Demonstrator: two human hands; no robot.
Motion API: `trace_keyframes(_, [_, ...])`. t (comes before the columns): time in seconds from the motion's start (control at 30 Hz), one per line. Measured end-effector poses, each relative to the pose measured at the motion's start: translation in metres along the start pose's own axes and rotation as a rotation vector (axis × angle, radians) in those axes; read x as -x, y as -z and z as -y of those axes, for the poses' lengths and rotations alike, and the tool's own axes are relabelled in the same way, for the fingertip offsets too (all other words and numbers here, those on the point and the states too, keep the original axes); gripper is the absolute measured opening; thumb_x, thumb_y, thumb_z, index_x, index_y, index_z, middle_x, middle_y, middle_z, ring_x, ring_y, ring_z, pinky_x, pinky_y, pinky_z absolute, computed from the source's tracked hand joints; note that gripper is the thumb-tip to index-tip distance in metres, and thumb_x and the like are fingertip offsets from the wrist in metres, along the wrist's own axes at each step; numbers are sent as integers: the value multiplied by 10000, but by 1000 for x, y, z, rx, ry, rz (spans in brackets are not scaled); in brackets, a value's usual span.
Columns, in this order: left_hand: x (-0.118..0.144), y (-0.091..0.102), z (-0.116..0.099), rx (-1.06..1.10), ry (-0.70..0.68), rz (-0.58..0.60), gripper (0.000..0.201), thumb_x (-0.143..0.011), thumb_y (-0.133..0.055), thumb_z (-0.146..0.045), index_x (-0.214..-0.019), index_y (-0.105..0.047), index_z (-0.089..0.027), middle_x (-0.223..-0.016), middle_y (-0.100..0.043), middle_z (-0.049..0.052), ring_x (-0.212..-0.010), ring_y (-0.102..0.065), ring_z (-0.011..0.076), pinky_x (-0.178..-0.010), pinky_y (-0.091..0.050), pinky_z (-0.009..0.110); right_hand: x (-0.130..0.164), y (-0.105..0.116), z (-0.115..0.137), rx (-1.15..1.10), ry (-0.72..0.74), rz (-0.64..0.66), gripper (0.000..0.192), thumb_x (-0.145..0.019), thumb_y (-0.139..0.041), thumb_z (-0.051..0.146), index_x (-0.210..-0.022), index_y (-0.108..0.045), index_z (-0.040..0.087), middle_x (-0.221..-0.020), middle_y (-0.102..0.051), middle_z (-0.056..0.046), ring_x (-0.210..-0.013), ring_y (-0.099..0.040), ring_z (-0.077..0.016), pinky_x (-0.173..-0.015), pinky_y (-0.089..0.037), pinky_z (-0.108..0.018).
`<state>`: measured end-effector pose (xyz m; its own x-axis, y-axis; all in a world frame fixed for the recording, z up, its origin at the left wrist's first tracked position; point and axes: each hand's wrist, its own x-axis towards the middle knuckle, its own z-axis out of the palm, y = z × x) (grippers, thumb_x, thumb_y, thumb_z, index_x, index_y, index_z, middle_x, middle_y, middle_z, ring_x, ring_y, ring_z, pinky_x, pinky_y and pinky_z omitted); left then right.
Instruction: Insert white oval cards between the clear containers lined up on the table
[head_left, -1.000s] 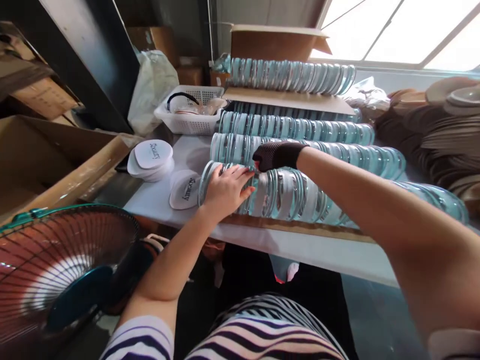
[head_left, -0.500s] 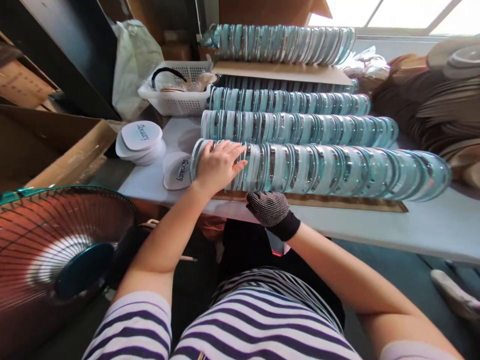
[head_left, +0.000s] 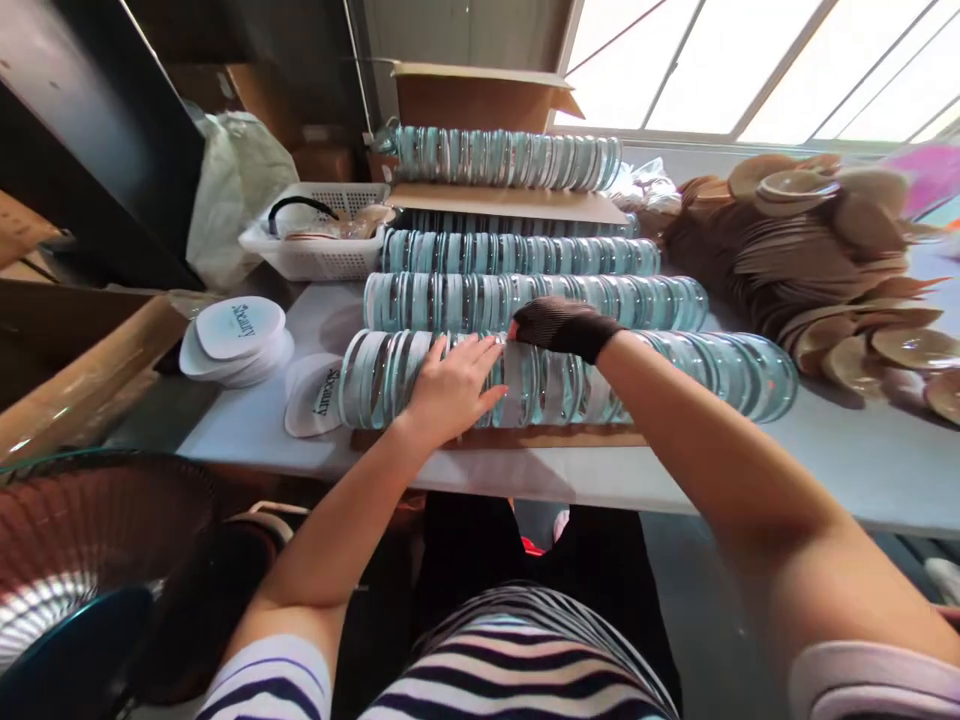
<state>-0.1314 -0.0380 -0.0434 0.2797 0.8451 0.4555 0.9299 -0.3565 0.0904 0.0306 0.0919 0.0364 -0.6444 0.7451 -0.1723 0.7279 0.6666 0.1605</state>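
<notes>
Long rows of round glass discs stand on edge on a white table [head_left: 862, 470]. My bare left hand [head_left: 450, 385] lies flat on the near row of discs [head_left: 675, 365], fingers spread over its left part. My right hand [head_left: 559, 325], in a black dotted glove, rests on top of the same row just right of the left hand, fingertips touching the discs. Whether it pinches a disc is hidden. Behind are further rows of discs [head_left: 525, 300]; the farthest one lies on a cardboard sheet [head_left: 510, 203].
White oval labels [head_left: 236, 335] lie stacked at the table's left, one more label [head_left: 319, 395] beside the near row. A white basket [head_left: 315, 245] stands behind them. Brown oval pieces [head_left: 825, 250] are heaped at the right. A fan [head_left: 82, 560] stands low on the left.
My gloved right hand rose from the table's front edge back onto the near row, beside the left hand. My left hand stayed on the discs. The view shifted right.
</notes>
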Motion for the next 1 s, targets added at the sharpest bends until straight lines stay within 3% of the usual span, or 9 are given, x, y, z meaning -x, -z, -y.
trace_keyframes(0.07, [-3, -6, -1, -4, -3, 20, 525, -984, -474, -441, -1438, -492, -178, -1509, -502, 72, -1395, -459, 251, -1195, -287, 526, -32, 6, -4, -3, 104, 166, 339, -901, -484, 193, -1094, -748, 103, -1050, -746, -116, -843, -656, -160, -730, -427, -255])
trace_keyframes(0.2, [-2, -11, 2, -19, -1, 22, 545, -989, -443, -477, -1451, -481, -190, -1518, -489, 76, -1400, -457, 243, -1197, -288, 513, -64, 8, 2, -11, 260, 274, 355, -826, -539, 129, -1118, -737, 96, -1046, -750, -84, -853, -644, -150, -760, -449, -260])
trace_keyframes(0.3, [-2, -10, 3, -17, 1, 34, 513, -1002, -424, -436, -1456, -478, -203, -1514, -494, 79, -1400, -458, 237, -1193, -290, 506, -64, 10, 6, 135, 280, 213, 326, -821, -580, 207, -1085, -743, 107, -1015, -744, -108, -873, -659, -205, -740, -449, -299])
trace_keyframes(0.43, [-3, -11, 4, 12, 25, 30, 456, -1020, -375, -336, -1446, -484, -214, -1493, -522, 66, -1386, -474, 215, -1190, -281, 509, -33, 8, 12, 185, 161, -33, 291, -824, -575, 302, -1000, -750, 151, -955, -735, -112, -860, -667, -243, -706, -422, -304])
trace_keyframes(0.57, [-4, -11, 4, 47, 35, 36, 450, -1008, -399, -333, -1439, -491, -242, -1508, -506, 48, -1383, -479, 222, -1189, -275, 515, 32, -17, 34, 61, 6, -249, 348, -891, -462, 362, -1006, -726, 168, -896, -728, -104, -798, -654, -228, -625, -336, -271])
trace_keyframes(0.7, [-5, -9, 3, 78, 41, 44, 456, -993, -436, -323, -1440, -492, -252, -1510, -503, 48, -1389, -471, 233, -1191, -264, 526, 86, -78, 68, -39, -54, -357, 364, -942, -411, 354, -946, -728, 174, -794, -716, -87, -695, -621, -195, -583, -246, -295])
trace_keyframes(0.87, [-4, -8, 2, 84, 61, 47, 447, -993, -447, -299, -1434, -497, -252, -1513, -501, 44, -1389, -469, 221, -1203, -247, 517, 103, -158, 92, -158, -30, -351, 293, -930, -492, 313, -945, -759, 193, -848, -748, -100, -738, -638, -206, -626, -299, -303])
trace_keyframes(0.93, [-4, -5, 2, 73, 65, 50, 442, -993, -449, -291, -1429, -502, -237, -1512, -502, 47, -1395, -462, 225, -1204, -247, 520, 105, -162, 89, -194, -14, -360, 301, -938, -499, 339, -978, -766, 205, -862, -755, -95, -735, -646, -203, -633, -316, -298])
trace_keyframes(1.0, [-6, -1, 0, 61, 65, 55, 437, -987, -459, -282, -1417, -516, -223, -1504, -512, 51, -1426, -421, 245, -1204, -241, 542, 108, -144, 75, -224, -15, -386, 340, -951, -488, 403, -952, -769, 212, -822, -751, -81, -708, -648, -191, -622, -321, -288])
